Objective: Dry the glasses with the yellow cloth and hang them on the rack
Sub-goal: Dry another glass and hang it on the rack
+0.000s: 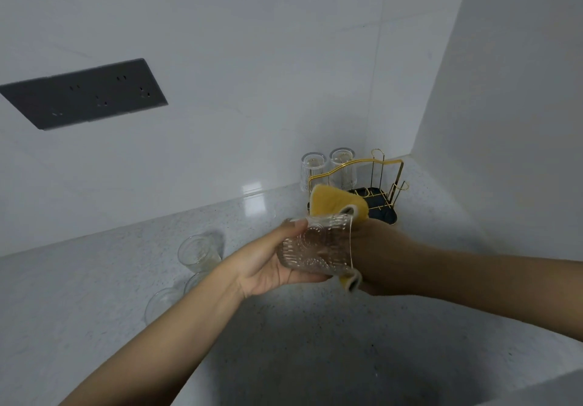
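Note:
My left hand grips a ribbed clear glass by its base, lying sideways above the counter. My right hand holds the yellow cloth against the glass's mouth; the cloth folds over the rim and hangs below it. Behind them, in the corner, stands the gold wire rack on a dark base. Two ribbed glasses hang upside down on its left pegs. Several clear glasses stand on the counter to the left, partly hidden by my left forearm.
A speckled white countertop runs along a white wall and meets a second wall at the right. A dark socket panel is set into the wall at the upper left. The rack's right pegs are bare.

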